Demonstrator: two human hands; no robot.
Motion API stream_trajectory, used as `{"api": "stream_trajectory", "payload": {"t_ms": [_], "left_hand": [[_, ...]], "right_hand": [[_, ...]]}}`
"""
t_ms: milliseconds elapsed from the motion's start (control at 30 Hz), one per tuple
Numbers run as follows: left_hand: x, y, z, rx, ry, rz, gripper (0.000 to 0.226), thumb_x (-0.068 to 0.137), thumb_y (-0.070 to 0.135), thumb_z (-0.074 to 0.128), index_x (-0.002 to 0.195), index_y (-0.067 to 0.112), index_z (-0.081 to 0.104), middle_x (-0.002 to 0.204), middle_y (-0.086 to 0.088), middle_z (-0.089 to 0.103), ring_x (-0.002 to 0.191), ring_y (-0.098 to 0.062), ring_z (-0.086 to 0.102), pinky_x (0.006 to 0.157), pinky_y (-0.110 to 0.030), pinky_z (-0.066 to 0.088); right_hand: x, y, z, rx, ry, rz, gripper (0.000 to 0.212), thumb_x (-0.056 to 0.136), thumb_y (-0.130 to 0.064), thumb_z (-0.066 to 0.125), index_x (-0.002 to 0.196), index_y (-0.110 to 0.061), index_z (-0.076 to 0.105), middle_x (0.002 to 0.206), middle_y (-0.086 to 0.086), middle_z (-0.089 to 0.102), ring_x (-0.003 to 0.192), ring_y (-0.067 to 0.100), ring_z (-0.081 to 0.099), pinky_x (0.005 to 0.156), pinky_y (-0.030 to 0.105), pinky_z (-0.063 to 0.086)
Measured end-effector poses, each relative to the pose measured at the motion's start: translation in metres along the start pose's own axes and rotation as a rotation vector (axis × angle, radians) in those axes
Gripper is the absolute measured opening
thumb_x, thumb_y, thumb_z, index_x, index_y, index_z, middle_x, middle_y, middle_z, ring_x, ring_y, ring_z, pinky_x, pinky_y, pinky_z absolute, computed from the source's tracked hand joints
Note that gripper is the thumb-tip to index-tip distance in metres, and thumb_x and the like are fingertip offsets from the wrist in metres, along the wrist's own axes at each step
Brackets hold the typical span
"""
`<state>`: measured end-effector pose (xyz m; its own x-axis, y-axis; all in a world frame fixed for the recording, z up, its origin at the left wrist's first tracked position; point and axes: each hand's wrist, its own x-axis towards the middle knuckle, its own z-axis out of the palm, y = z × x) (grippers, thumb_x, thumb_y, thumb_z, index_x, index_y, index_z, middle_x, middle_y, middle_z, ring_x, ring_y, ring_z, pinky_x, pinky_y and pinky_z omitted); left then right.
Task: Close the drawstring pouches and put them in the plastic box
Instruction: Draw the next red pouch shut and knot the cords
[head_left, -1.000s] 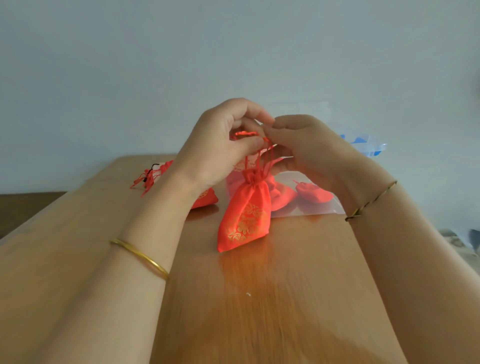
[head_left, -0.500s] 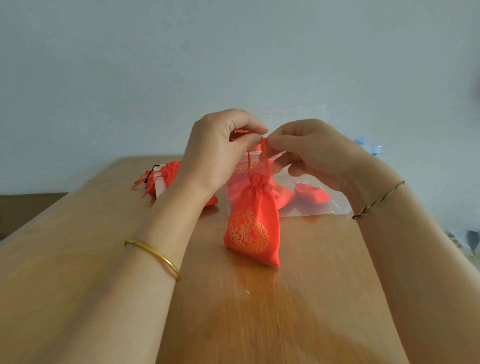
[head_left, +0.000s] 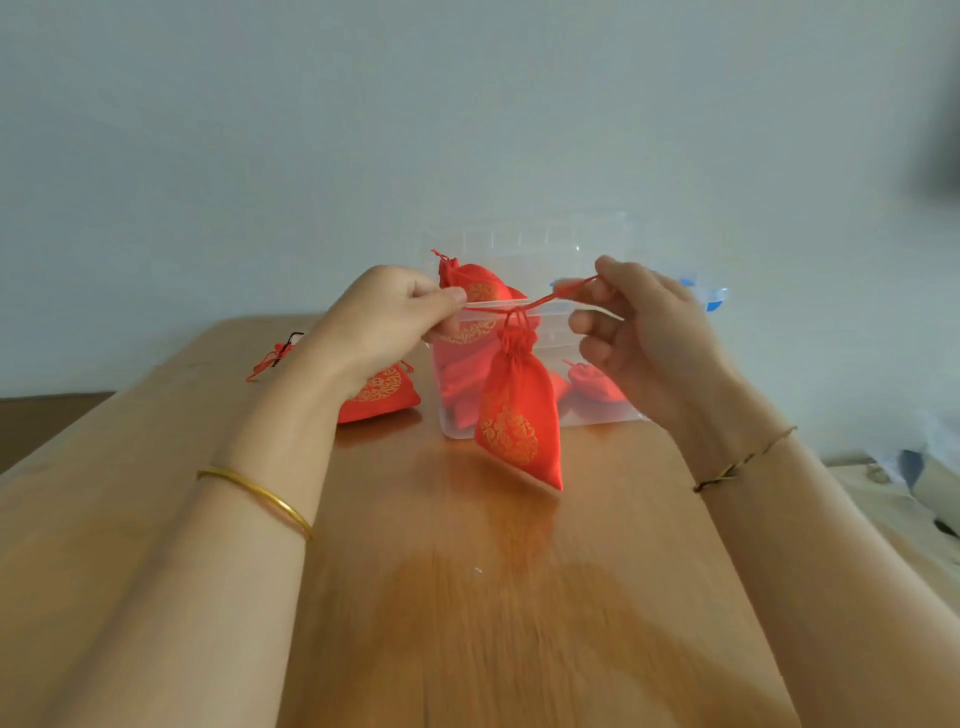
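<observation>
**Light, soft pouch hangs by its cord in front of the box**

The wooden desk (head_left: 467, 597) fills the lower view. Toward twelve o'clock at its far end stands the clear plastic box (head_left: 587, 244), open at the top. There are stored pouches (head_left: 475, 278) inside it, and one pokes above the rim at the box's ten o'clock corner.

The left hand (head_left: 384, 317) and right hand (head_left: 649, 338) are raised in front of the box's near wall, at about nine and three o'clock of the pouch's neck. Both are curled. Each pinches one end of the drawstring (head_left: 545, 300) between thumb and forefinger, and the cord runs taut between them.

The held pouch (head_left: 517, 410) hangs tilted from that cord. Its neck is gathered into a tight pucker, so it looks closed. I cannot tell whether its lower corner touches the desk.

At nine o'clock of it a loose pouch (head_left: 382, 395) lies on the desk, partly hidden by the left wrist.

The cloth looks thin, shiny and limp, so the pouch is probably very light, somewhat slippery and not fragile. It has no stiffness and will sag wherever it is unsupported. The cord gives a sure hold for tightening. For carrying, the gathered neck looks the better grip, since fingers may slide on the smooth body.
</observation>
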<state>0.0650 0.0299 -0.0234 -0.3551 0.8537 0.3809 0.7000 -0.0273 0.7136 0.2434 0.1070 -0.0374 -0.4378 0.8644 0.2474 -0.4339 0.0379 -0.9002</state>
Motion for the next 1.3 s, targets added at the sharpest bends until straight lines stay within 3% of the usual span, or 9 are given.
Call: {"api": "stream_trajectory", "payload": {"t_ms": [100, 167, 233, 367, 667, 800, 967, 1133, 1300], "left_hand": [[-0.002, 0.007, 0.001, -0.511, -0.053, -0.133, 0.038, 0.090, 0.015, 0.049, 0.052, 0.017, 0.045, 0.075, 0.000, 0.071, 0.072, -0.012, 0.066, 0.056, -0.022, 0.045], [-0.002, 0.013, 0.001, -0.853, -0.121, -0.099, 0.038, 0.092, 0.013, 0.043, 0.055, 0.016, 0.038, 0.082, -0.005, 0.072, 0.079, -0.016, 0.070, 0.061, -0.021, 0.052], [-0.001, 0.019, 0.007, -1.004, -0.074, -0.027, 0.037, 0.095, 0.012, 0.039, 0.057, 0.015, 0.036, 0.065, -0.001, 0.066, 0.071, -0.017, 0.069, 0.064, -0.024, 0.054], [-0.001, 0.024, 0.027, -0.989, 0.080, 0.065, 0.038, 0.096, 0.011, 0.038, 0.059, 0.012, 0.035, 0.048, 0.004, 0.042, 0.041, -0.010, 0.048, 0.053, -0.028, 0.054], [-0.010, 0.020, 0.022, -0.658, -0.372, -0.028, 0.012, 0.083, 0.011, 0.060, 0.088, 0.000, 0.061, 0.063, -0.003, 0.057, 0.054, -0.012, 0.053, 0.053, -0.021, 0.051], [-0.012, 0.025, 0.027, -0.496, -0.381, 0.017, 0.004, 0.082, 0.004, 0.063, 0.082, 0.000, 0.062, 0.062, -0.007, 0.054, 0.051, -0.015, 0.051, 0.051, -0.020, 0.049], [-0.011, 0.024, 0.028, -0.512, -0.342, -0.001, 0.009, 0.084, 0.007, 0.062, 0.076, 0.004, 0.060, 0.057, -0.002, 0.056, 0.048, -0.012, 0.052, 0.051, -0.021, 0.050], [-0.012, 0.026, 0.029, -0.548, -0.342, -0.013, 0.009, 0.087, 0.004, 0.057, 0.079, 0.005, 0.056, 0.063, -0.006, 0.054, 0.050, -0.010, 0.051, 0.049, -0.020, 0.050], [-0.011, 0.026, 0.030, -0.512, -0.265, -0.048, 0.011, 0.089, 0.007, 0.057, 0.078, 0.010, 0.055, 0.061, -0.004, 0.056, 0.045, -0.007, 0.053, 0.045, -0.018, 0.049]], "right_hand": [[-0.002, 0.010, 0.002, 0.354, -0.092, 0.118, 0.037, 0.097, -0.021, 0.039, 0.061, -0.015, 0.044, 0.072, 0.005, 0.071, 0.048, 0.010, 0.061, 0.038, 0.014, 0.038], [0.000, 0.014, -0.001, 0.412, -0.071, 0.138, 0.034, 0.097, -0.024, 0.039, 0.064, -0.015, 0.043, 0.060, 0.001, 0.066, 0.047, 0.009, 0.061, 0.038, 0.014, 0.040], [0.002, 0.016, -0.003, 0.374, -0.034, 0.115, 0.033, 0.097, -0.025, 0.040, 0.065, -0.016, 0.044, 0.051, -0.002, 0.057, 0.042, 0.008, 0.054, 0.038, 0.015, 0.040], [0.004, 0.019, 0.000, 0.283, 0.001, 0.082, 0.032, 0.097, -0.024, 0.041, 0.065, -0.017, 0.043, 0.045, -0.005, 0.045, 0.035, 0.008, 0.037, 0.035, 0.015, 0.031], [-0.010, 0.007, 0.007, -0.013, -0.042, -0.126, 0.028, 0.095, -0.021, 0.047, 0.071, -0.011, 0.054, 0.068, 0.001, 0.065, 0.042, 0.009, 0.048, 0.042, 0.020, 0.036], [-0.013, 0.006, 0.012, -0.205, -0.040, -0.209, 0.028, 0.094, -0.022, 0.051, 0.069, -0.011, 0.060, 0.063, -0.001, 0.059, 0.042, 0.010, 0.043, 0.040, 0.020, 0.032], [-0.016, 0.001, 0.011, -0.213, -0.048, -0.059, 0.028, 0.098, -0.030, 0.041, 0.088, -0.008, 0.055, 0.073, 0.007, 0.067, 0.039, 0.016, 0.050, 0.038, 0.021, 0.035], [-0.016, 0.002, 0.009, -0.337, -0.068, -0.054, 0.013, 0.091, 0.000, 0.039, 0.096, -0.005, 0.050, 0.076, 0.015, 0.061, 0.049, 0.017, 0.059, 0.044, 0.024, 0.041], [-0.015, 0.007, 0.007, -0.504, -0.122, -0.083, 0.014, 0.084, 0.005, 0.051, 0.081, -0.008, 0.051, 0.062, 0.007, 0.060, 0.048, 0.011, 0.059, 0.047, 0.023, 0.041]]}}
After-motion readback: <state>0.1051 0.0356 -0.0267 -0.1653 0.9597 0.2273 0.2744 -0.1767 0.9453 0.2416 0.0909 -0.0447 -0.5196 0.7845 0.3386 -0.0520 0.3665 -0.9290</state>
